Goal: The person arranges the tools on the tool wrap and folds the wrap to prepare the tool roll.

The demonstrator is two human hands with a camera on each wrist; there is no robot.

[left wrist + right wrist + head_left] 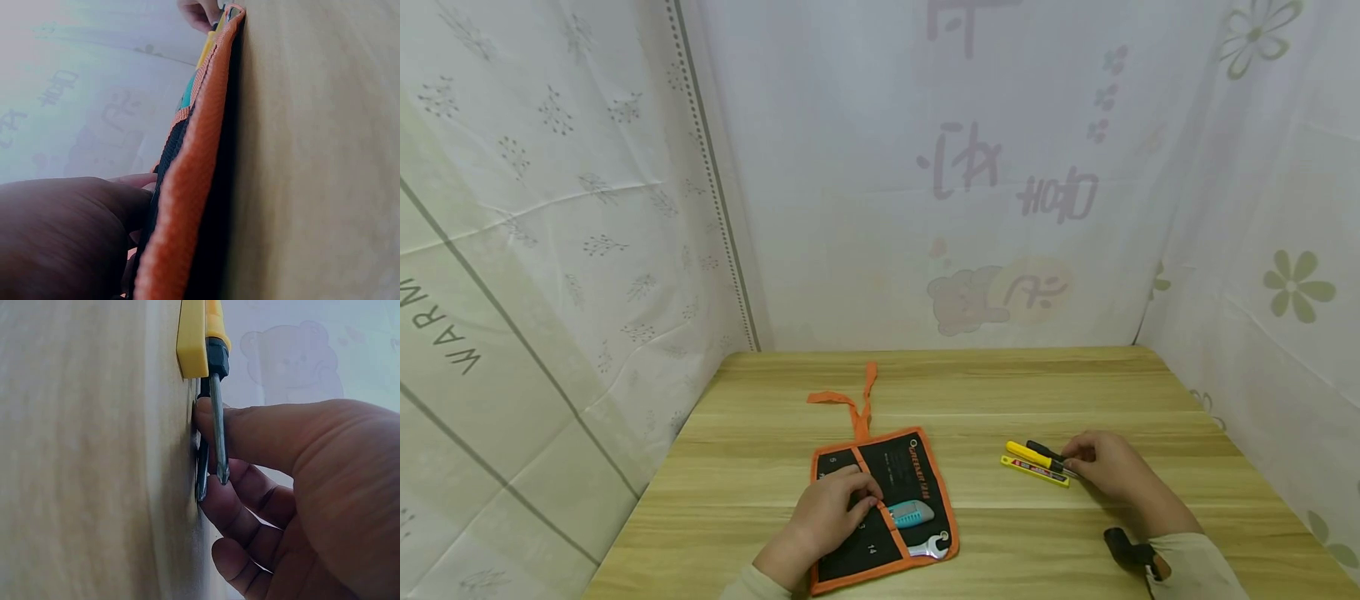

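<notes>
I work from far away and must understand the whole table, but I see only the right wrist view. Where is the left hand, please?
Observer: The left hand is on a black pouch, which lies on the table.
Operator: Thank you. Which tools can you see in this pouch?
Observer: A teal cutter and a wrench stick out of its pockets.
Operator: I see two screwdriver shafts, but only one handle, which is yellow. Which colour has the other?
Observer: The other handle is black.
</notes>
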